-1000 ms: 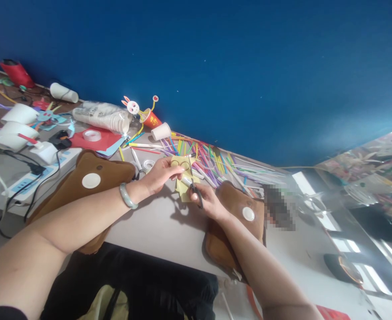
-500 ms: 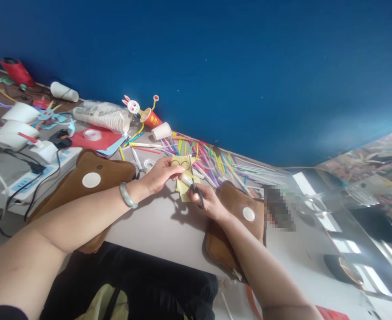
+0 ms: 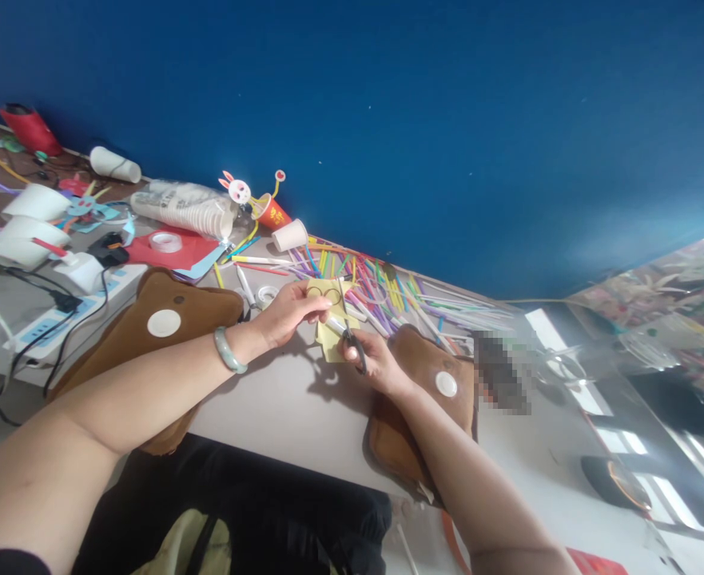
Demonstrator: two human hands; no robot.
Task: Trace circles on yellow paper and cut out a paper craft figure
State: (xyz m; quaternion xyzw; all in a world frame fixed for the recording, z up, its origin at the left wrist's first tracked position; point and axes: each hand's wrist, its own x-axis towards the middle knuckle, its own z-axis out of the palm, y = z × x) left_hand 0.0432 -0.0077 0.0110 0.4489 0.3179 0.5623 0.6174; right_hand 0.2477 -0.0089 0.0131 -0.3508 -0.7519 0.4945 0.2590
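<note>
My left hand [image 3: 292, 313] pinches the left edge of a piece of yellow paper [image 3: 331, 349] with round outlines drawn on it. In my right hand [image 3: 372, 361] is a pair of scissors [image 3: 356, 348] with dark handles, fingers through the loops. The scissor blades reach up against the paper, which hangs above the table. Exactly where the blades meet the paper is too small to make out. My left forearm lies over one brown bear-shaped cushion [image 3: 199, 307], and my right forearm crosses a second brown cushion [image 3: 411, 399].
Colourful straws [image 3: 387, 287] lie heaped along the blue wall [image 3: 387, 144]. To the left are stacked paper cups [image 3: 177, 212], a red sheet [image 3: 187, 254] with a tape roll [image 3: 165, 241], and a power strip [image 3: 52, 323] with black cables. A white paper cup [image 3: 290, 235] stands behind my hands.
</note>
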